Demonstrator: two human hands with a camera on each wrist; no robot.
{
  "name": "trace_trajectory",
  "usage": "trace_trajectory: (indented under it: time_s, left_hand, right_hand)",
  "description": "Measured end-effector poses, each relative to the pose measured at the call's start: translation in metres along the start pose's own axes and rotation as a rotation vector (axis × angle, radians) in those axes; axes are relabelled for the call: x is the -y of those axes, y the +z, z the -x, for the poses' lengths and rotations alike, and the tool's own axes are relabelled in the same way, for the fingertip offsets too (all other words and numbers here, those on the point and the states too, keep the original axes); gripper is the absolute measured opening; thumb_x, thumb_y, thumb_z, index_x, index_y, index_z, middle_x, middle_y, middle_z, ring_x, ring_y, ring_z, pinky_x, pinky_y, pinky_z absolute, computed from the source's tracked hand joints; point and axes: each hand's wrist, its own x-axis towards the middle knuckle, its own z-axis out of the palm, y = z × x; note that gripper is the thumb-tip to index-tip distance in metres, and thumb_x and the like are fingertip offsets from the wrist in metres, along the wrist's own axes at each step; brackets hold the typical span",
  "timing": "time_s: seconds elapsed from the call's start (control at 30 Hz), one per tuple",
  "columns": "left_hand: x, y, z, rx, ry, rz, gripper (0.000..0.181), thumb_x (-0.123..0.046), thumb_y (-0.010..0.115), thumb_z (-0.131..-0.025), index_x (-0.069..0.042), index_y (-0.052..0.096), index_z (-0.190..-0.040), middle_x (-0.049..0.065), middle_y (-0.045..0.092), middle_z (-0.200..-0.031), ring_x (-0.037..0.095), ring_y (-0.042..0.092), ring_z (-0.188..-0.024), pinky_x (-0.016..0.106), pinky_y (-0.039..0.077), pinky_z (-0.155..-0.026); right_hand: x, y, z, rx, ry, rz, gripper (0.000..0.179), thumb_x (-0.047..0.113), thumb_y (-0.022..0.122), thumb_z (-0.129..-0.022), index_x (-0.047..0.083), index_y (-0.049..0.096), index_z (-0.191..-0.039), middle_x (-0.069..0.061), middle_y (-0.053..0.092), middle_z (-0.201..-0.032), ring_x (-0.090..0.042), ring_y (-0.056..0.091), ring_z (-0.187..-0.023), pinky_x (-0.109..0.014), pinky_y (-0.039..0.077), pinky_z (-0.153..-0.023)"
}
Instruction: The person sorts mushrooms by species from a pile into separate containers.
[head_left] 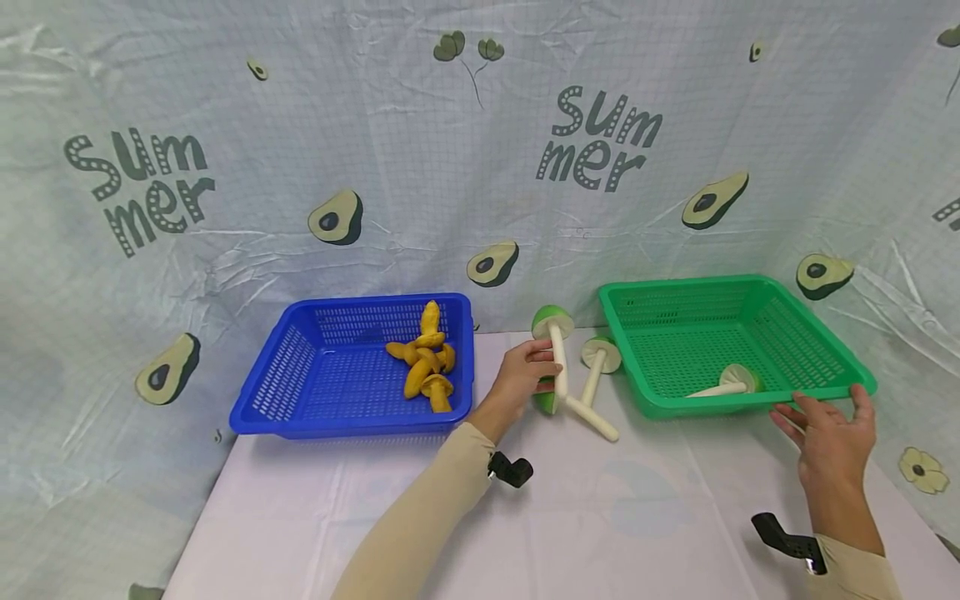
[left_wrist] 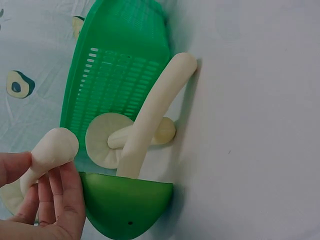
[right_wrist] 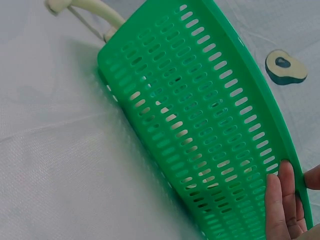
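Note:
My left hand [head_left: 521,379] pinches the white stem of a toy mushroom [head_left: 557,354] between thumb and fingers, green cap tilted up and away. In the left wrist view, the stem end of that mushroom [left_wrist: 57,147] sticks out past the fingertips. Just beyond the hand, a second green-capped mushroom [head_left: 594,419] lies on the table, its cap partly hidden by the hand. A third mushroom [head_left: 601,356] lies beside the green basket [head_left: 750,404]. My right hand [head_left: 834,437] grips that basket's near rim at the right corner, fingers against the outer wall. One mushroom [head_left: 738,379] lies inside.
A blue basket [head_left: 258,421] stands on the left, with several yellow mushrooms [head_left: 420,379] heaped at its right side. Behind both baskets hangs a printed cloth [head_left: 420,167]. A pale cloth covers the table [head_left: 600,517].

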Motion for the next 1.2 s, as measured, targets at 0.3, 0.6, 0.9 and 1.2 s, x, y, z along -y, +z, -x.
trace_trajectory:
  time_s: [0.3,0.6,0.9,1.2]
  left_hand:
    - [-0.002,0.008,-0.002,0.009,-0.004,0.001,0.044,0.002,0.07,-0.09,-0.003,0.063,-0.133,0.007,0.068,-0.108,0.016,0.067,-0.09,0.034,0.063,-0.074]
    - [-0.004,0.017,-0.004,0.041,-0.007,0.009,0.044,0.002,0.07,-0.09,-0.004,0.063,-0.133,0.007,0.068,-0.107,0.017,0.067,-0.092,0.037,0.063,-0.079]
    - [-0.01,0.028,-0.005,0.058,0.001,0.021,0.043,0.005,0.069,-0.09,-0.002,0.063,-0.132,0.006,0.065,-0.104,0.017,0.066,-0.092,0.043,0.063,-0.083]
    - [-0.015,0.037,-0.01,0.067,0.002,0.002,0.041,0.002,0.071,-0.09,-0.005,0.065,-0.13,0.006,0.067,-0.105,0.017,0.068,-0.091,0.04,0.063,-0.082]
  right_hand:
    - [0.0,-0.001,-0.002,-0.013,0.007,0.01,0.104,0.003,0.073,-0.092,0.039,0.004,-0.161,-0.001,0.063,-0.091,-0.021,0.074,-0.063,-0.034,0.063,-0.056]
    - [0.0,0.001,-0.001,-0.032,0.012,0.026,0.103,0.002,0.072,-0.093,0.04,0.005,-0.161,-0.001,0.063,-0.089,-0.02,0.074,-0.063,-0.033,0.063,-0.055]
    - [-0.001,0.0,0.0,-0.034,0.008,0.043,0.101,0.004,0.071,-0.094,0.039,0.005,-0.161,-0.001,0.063,-0.088,-0.019,0.074,-0.063,-0.032,0.063,-0.055]
    - [0.0,0.0,0.0,-0.037,0.012,0.04,0.102,0.006,0.073,-0.093,0.04,0.005,-0.161,-0.001,0.063,-0.091,-0.019,0.074,-0.064,-0.033,0.063,-0.056]
